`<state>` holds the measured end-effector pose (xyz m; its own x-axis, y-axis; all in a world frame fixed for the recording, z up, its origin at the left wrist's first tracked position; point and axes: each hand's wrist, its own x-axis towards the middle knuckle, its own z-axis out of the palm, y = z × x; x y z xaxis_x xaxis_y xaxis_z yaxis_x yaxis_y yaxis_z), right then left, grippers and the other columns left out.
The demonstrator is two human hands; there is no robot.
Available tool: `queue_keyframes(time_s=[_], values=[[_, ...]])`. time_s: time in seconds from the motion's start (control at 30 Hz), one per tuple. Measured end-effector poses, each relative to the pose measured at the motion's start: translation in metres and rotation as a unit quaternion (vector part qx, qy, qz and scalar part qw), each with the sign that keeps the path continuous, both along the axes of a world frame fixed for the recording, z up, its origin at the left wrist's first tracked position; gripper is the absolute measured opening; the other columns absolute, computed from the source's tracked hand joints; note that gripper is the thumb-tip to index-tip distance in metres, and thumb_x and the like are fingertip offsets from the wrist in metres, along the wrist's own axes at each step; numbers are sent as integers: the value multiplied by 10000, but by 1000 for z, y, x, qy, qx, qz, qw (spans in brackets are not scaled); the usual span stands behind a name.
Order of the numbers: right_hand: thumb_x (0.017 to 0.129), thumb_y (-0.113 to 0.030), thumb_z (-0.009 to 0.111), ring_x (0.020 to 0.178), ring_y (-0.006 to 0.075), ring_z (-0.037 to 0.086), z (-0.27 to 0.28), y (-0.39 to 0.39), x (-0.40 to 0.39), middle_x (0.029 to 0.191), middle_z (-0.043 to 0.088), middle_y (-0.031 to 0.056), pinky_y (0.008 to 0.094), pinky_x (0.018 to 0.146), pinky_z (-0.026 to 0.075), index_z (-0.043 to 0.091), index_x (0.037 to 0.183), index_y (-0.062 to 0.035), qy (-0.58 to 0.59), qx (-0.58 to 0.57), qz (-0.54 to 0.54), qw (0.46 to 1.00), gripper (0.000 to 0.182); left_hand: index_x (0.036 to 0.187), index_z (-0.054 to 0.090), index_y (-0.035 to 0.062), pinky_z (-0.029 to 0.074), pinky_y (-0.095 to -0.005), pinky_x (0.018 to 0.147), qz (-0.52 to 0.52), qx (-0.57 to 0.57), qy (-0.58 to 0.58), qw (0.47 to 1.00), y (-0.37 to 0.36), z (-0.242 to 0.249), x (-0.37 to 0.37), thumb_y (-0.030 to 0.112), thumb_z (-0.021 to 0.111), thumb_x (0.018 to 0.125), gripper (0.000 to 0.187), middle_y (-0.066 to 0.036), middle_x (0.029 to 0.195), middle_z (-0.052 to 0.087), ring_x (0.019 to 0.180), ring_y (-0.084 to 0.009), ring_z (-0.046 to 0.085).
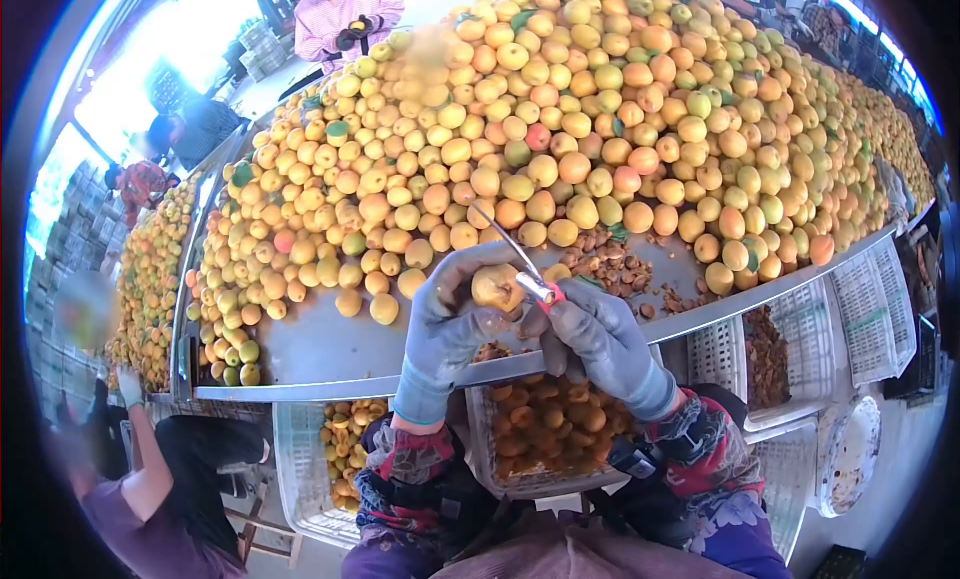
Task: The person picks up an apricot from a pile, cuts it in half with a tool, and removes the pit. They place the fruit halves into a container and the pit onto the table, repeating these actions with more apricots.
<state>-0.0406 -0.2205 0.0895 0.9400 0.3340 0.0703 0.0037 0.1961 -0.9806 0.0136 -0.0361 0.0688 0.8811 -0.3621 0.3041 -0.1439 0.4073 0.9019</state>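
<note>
At the far left a person [150, 479] sits beside the metal table [330, 354], with one gloved hand raised near its corner, and behind this person a second long heap of fruit [150, 279] runs along the left side. Under the table edge stands a white crate [300, 479] with some yellow fruit in it. The left hand [445, 324], in a grey glove, is closed around one apricot [496, 286] and holds it up just over the table edge, with the fingers curled under and behind the fruit. A knife [510, 249] with a thin blade touches the top of this apricot; its red handle is gripped by the right hand [600, 339], also in a grey glove, with the fingers folded tight around it. Below both hands is a crate of cut halves [540, 429], orange inside. Behind the hands a very big pile of apricots [600, 129] covers the table, and a small heap of brown pits [615, 269] lies just in front of it. To the right, more white crates [860, 319] stand under the table edge. At the top another person in a pink shirt [345, 14] stands behind the pile.
</note>
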Motion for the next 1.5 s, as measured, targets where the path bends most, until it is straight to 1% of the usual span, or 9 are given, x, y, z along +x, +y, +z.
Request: queue_keyframes(time_s=[0.07, 0.5, 0.97, 1.17, 1.23, 1.33, 1.37, 1.43, 1.5], values=[[963, -417, 472, 511, 34, 447, -1, 1, 1, 613, 515, -15, 190, 469, 333, 582, 961, -47, -2, 7, -1, 1000, 386, 1256, 471, -47, 437, -328, 940, -16, 2, 4, 1000, 1, -6, 2, 306, 805, 704, 735, -158, 1165, 575, 1078, -212, 566], [976, -378, 464, 470, 56, 433, -25, 25, 2, 587, 491, -24, 216, 432, 329, 564, 935, -22, -17, -19, -81, 996, 372, 1284, 427, -6, 445, -249, 862, -20, -5, 54, 998, 0, -13, -11, 288, 666, 863, 567, -74, 1093, 565, 995, -136, 551], [976, -414, 439, 450, 36, 382, -59, 42, 9, 574, 472, -43, 200, 421, 277, 552, 799, -43, 1, 75, -96, 993, 426, 1249, 454, 1, 420, -271, 870, 109, 155, -168, 967, 2, -25, -3, 187, 596, 915, 407, -59, 1092, 539, 987, -137, 513], [985, -375, 426, 527, 76, 430, -60, 27, 18, 598, 471, -40, 245, 481, 336, 559, 831, -51, -54, -66, -137, 987, 383, 1156, 520, -2, 427, -340, 881, 155, 199, -185, 950, -12, -28, -2, 141, 633, 859, 348, -138, 1087, 563, 1007, -273, 561], [976, -361, 463, 544, 73, 446, -71, 22, 26, 592, 463, -38, 249, 490, 348, 567, 866, -44, -240, -249, -229, 910, 352, 1181, 516, -4, 414, -313, 923, 137, 107, -9, 985, -17, -33, -4, 151, 628, 877, 359, -106, 1162, 548, 1046, -196, 536], [970, -339, 494, 545, 63, 468, -63, 10, 31, 618, 495, -44, 250, 483, 354, 578, 934, -37, -222, -419, -311, 824, 315, 1238, 497, -16, 402, -284, 943, 174, 128, -102, 971, -15, -33, 2, 151, 615, 894, 400, -90, 1223, 521, 1067, -152, 515], [970, -339, 494, 545, 63, 468, -59, 10, 31, 618, 495, -44, 250, 483, 354, 578, 934, -37, -223, -420, -311, 823, 315, 1238, 497, -16, 402, -284, 943, 174, 127, -102, 971, -15, -31, 2, 151, 615, 894, 400, -90, 1223, 521, 1067, -152, 515], [973, -331, 495, 534, 39, 448, -47, 9, 31, 653, 508, -54, 226, 472, 341, 578, 982, -22, -112, -102, -228, 962, 320, 1304, 447, -24, 460, -262, 805, 87, -38, 4, 995, -18, -27, 1, 231, 629, 894, 517, -88, 1164, 566, 948, -136, 567], [973, -336, 494, 531, 27, 418, -40, 10, 24, 650, 490, -61, 213, 471, 324, 576, 981, -21, -94, -65, -192, 975, 325, 1318, 425, -35, 467, -278, 820, 64, -74, 28, 995, -14, -25, 1, 208, 620, 895, 526, -103, 1168, 567, 959, -156, 577]])
